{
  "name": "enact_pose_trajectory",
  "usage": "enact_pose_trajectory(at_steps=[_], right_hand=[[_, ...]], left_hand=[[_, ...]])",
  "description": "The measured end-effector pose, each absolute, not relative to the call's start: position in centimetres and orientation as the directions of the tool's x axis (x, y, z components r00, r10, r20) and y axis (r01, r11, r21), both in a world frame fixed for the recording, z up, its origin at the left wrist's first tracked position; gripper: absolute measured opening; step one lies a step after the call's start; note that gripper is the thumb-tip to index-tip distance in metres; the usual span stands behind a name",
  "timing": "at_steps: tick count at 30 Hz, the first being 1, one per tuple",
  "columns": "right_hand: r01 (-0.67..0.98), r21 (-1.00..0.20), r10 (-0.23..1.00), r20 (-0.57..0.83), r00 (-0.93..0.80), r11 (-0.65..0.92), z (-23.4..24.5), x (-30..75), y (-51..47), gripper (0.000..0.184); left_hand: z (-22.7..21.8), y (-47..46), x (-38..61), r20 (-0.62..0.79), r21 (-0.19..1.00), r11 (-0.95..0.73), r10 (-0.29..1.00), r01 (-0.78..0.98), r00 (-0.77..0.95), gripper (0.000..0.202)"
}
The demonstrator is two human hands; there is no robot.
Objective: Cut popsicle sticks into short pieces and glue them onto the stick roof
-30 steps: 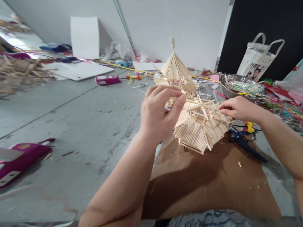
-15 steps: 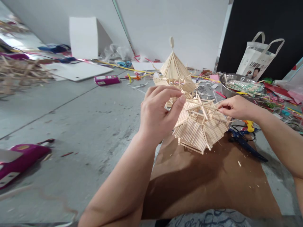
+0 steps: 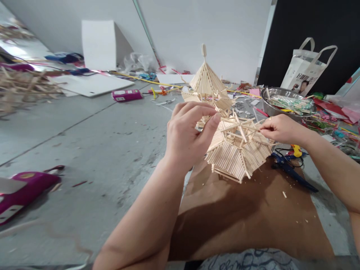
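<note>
A hexagonal roof section made of thin wooden sticks (image 3: 239, 150) is held tilted above a brown cardboard sheet (image 3: 247, 217). My left hand (image 3: 188, 135) grips its left edge, fingers curled and thumb pressed to the sticks. At the roof's right side my right hand (image 3: 281, 129) pinches a thin stick that lies across the top of the frame. Just behind stands a finished pointed stick tower (image 3: 206, 84) on the grey floor.
A blue glue gun (image 3: 289, 170) with a yellow part lies right of the roof. A metal bowl of sticks (image 3: 287, 103) and a white tote bag (image 3: 308, 69) are at the back right. Pink boxes (image 3: 22, 189) (image 3: 128, 94), white boards and a stick pile (image 3: 25, 88) lie left.
Hardly anything has moved. My right hand's fingers have shifted slightly on the thin stick; my left hand keeps its hold on the roof.
</note>
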State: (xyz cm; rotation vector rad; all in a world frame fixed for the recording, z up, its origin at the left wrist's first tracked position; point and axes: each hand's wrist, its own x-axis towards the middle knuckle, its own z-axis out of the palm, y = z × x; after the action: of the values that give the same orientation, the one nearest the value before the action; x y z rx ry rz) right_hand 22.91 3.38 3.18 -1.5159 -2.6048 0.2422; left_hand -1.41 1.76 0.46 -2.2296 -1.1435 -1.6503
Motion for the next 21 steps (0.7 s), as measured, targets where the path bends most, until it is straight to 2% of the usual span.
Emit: enact_pose_trajectory(at_steps=[21], right_hand=[[0.838, -0.205, 0.859, 0.042, -0.51, 0.507, 2.99, 22.96, 3.43, 0.025]], left_hand=[[0.56, 1.57, -1.44, 0.847, 0.35, -0.701, 0.52, 0.621, 0.111, 0.01]])
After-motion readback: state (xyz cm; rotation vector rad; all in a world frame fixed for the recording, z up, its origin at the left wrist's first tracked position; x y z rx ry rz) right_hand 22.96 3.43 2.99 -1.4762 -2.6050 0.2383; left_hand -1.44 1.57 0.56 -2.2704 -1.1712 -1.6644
